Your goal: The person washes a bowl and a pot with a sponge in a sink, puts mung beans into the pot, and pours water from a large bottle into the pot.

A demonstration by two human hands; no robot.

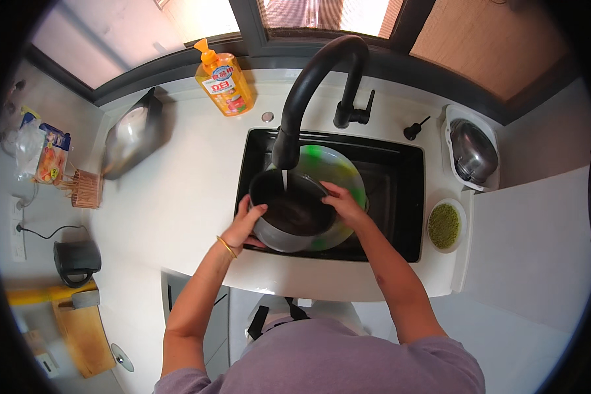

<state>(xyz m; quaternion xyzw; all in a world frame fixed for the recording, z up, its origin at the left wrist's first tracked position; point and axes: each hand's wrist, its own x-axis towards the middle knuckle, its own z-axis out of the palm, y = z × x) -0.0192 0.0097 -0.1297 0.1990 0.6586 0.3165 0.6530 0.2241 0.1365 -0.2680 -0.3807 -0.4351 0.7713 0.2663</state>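
Observation:
Under the spout of the black faucet, I hold a round pot with a dark inside and a grey outer wall. A thin stream of water falls into it. My left hand grips the left side of the pot, thumb at the rim and fingers around the wall. On its right edge my right hand is closed over the rim. Below and behind the pot, a pale basin with green patches sits in the black sink. The pot hides part of the basin.
At the sink's right stand a white bowl of small green beans and a white tray with a metal bowl. An orange pump bottle stands behind left. Further left are a black kettle and a wooden board.

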